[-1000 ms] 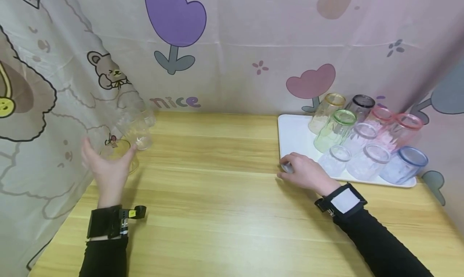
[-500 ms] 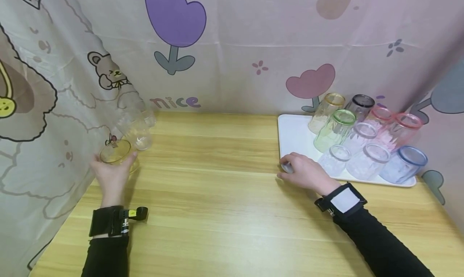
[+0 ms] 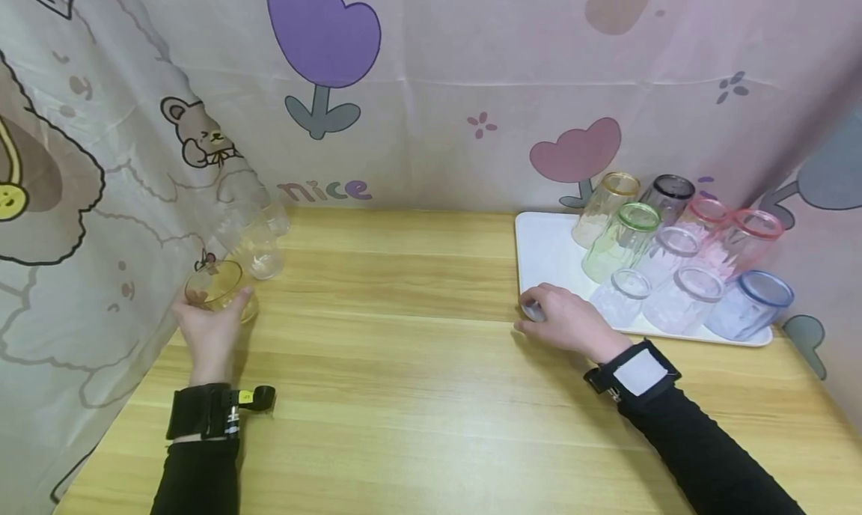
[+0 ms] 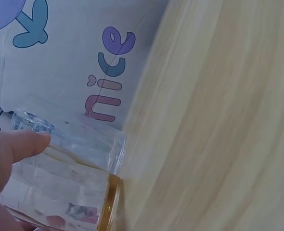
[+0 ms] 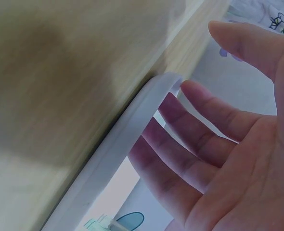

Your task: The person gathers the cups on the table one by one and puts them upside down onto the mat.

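My left hand (image 3: pixel 210 335) holds an amber-tinted drinking glass (image 3: pixel 232 305) at the table's left side. The thumb lies along one side of the glass (image 4: pixel 60 187) in the left wrist view, and the other fingers are mostly hidden. That view puts the glass's thick amber end at the tabletop. Close behind are clear glasses (image 3: pixel 263 257). On the right, my right hand (image 3: pixel 572 320) rests at the near left corner of a white tray (image 3: pixel 539 257). In the right wrist view its fingers reach loosely over the tray rim (image 5: pixel 118 127), with the thumb apart.
Several glasses stand upside down on the tray, including a green one (image 3: pixel 621 245), a black-ended one (image 3: pixel 671 193) and a blue one (image 3: pixel 750 309). A patterned curtain (image 3: pixel 431 126) borders the wooden table (image 3: pixel 404 365) at the back and left.
Over the last second my left hand has gone from spread beside the amber glass to gripping it, moving slightly right. The right hand stays at the tray corner.
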Available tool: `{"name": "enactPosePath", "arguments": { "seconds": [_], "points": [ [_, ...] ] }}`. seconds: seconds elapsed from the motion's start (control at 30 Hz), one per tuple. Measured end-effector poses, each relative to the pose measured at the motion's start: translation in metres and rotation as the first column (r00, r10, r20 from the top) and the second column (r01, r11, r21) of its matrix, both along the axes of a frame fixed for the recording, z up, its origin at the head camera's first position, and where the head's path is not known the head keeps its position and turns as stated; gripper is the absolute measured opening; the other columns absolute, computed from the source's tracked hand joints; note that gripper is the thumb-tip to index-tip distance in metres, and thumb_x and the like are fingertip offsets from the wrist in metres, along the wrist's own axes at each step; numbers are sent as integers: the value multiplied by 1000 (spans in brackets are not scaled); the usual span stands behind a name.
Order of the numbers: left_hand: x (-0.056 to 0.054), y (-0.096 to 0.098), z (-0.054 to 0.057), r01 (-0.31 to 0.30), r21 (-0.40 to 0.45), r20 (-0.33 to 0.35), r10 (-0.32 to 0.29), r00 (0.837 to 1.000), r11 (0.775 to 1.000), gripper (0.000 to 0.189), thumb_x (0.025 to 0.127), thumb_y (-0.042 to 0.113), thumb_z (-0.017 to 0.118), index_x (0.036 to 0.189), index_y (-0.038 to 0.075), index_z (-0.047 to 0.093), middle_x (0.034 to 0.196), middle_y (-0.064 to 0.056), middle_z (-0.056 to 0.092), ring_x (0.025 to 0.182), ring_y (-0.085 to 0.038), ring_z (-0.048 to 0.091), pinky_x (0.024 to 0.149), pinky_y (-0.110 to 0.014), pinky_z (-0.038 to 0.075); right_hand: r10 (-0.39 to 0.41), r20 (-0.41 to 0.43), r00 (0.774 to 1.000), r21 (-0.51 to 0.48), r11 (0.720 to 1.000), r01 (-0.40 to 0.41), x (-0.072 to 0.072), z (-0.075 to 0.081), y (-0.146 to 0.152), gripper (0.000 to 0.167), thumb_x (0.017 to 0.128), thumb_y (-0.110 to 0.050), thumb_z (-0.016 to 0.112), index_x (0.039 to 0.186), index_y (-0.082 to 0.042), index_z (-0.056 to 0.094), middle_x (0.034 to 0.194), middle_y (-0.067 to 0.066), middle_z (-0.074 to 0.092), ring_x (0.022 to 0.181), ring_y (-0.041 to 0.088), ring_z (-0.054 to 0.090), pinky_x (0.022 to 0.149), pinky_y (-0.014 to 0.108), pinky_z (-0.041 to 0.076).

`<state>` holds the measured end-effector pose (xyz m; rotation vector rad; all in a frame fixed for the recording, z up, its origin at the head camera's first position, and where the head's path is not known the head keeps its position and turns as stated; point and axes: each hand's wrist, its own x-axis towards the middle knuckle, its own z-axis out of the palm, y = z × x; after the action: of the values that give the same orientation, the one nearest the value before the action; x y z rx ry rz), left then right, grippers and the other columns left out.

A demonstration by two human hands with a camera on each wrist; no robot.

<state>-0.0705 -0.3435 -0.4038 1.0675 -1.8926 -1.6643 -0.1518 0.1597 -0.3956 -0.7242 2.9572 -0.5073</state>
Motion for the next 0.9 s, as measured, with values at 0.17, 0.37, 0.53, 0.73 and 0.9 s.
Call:
{"name": "enactPosePath", "arguments": {
  "seconds": [0.17, 0.37, 0.53, 0.73, 0.9],
  "points": [
    [1, 4, 3, -4, 16, -31, 5, 1000, 1000, 74, 89, 35, 82, 136, 27, 26, 144, 9, 31, 144, -17, 29, 129, -33, 26, -17, -19, 1000, -40, 999, 16, 1, 0, 1, 42, 87, -32, 79, 120, -7, 71, 116, 13, 71, 100, 30, 69, 85, 52, 58],
    [-2, 21, 12, 43, 66, -80, -38, 996, 997, 83, 91, 46, 77, 149, 23, 22, 148, 6, 31, 146, -17, 29, 128, -32, 27, -35, -88, 995, -147, 989, 22, -1, 2, 1, 46, 91, -25, 75, 130, -3, 64, 133, 18, 66, 122, 39, 64, 100, 58, 55],
    [-6, 46, 16, 96, 133, -161, -74, 984, 986, 68, 93, 48, 72, 139, 20, 31, 129, 9, 37, 124, -12, 42, 118, -35, 38, -35, -179, 983, -261, 965, -13, -1, 6, -5, 50, 92, -23, 76, 134, -3, 60, 134, 17, 64, 122, 37, 63, 100, 55, 55],
    [-14, 77, 18, 228, 285, -257, -155, 954, 931, 55, 97, 51, 67, 134, 21, 39, 120, 10, 44, 110, -8, 48, 117, -34, 39, -39, -349, 936, -365, 926, -97, 2, 11, -15, 50, 89, -19, 80, 132, -3, 60, 133, 16, 64, 117, 32, 64, 91, 48, 60],
    [-23, 97, 19, 400, 439, -373, -241, 896, 805, 46, 100, 50, 62, 131, 21, 45, 123, 9, 48, 116, -8, 48, 126, -29, 33, -23, -444, 896, -418, 890, -184, 5, 15, -25, 50, 88, -17, 81, 130, 0, 61, 133, 16, 65, 120, 31, 63, 95, 45, 57]
  ]
}}
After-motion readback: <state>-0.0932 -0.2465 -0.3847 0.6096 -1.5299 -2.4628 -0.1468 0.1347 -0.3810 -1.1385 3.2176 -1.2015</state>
